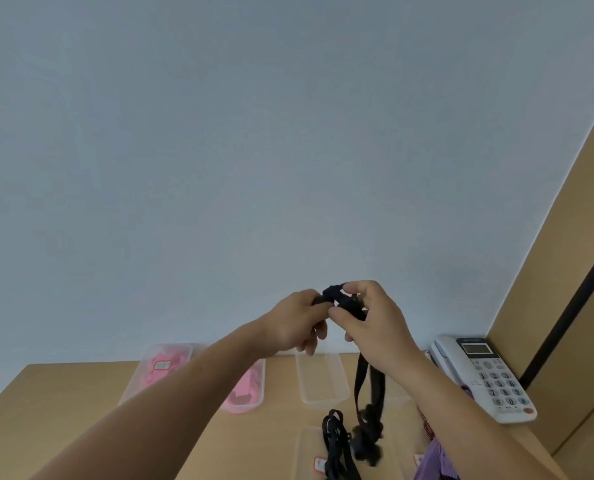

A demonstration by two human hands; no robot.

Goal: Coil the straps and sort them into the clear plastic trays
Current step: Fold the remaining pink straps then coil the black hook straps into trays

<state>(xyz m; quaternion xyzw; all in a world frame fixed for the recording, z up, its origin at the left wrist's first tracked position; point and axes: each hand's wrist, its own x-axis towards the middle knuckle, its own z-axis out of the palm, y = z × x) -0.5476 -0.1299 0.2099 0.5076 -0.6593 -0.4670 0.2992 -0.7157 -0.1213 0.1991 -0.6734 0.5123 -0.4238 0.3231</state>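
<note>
Both hands are raised above the wooden table [81,403], holding one black strap [338,299] between them. My left hand [297,318] grips its left end, and my right hand [370,318] pinches the bunched part. The strap's loose length [370,386] hangs down from my right hand to the table. More black straps [337,445] lie in a heap on a clear tray [307,445] near the front. An empty clear tray [318,382] stands behind. Two clear trays hold pink straps, one far left [160,367] and one [245,393] partly hidden by my left forearm.
A white desk telephone [485,375] sits at the table's right edge by a brown wall panel [565,271]. Striped purple and red straps [434,448] lie at the front right under my right forearm. A plain blue-grey wall fills the upper view.
</note>
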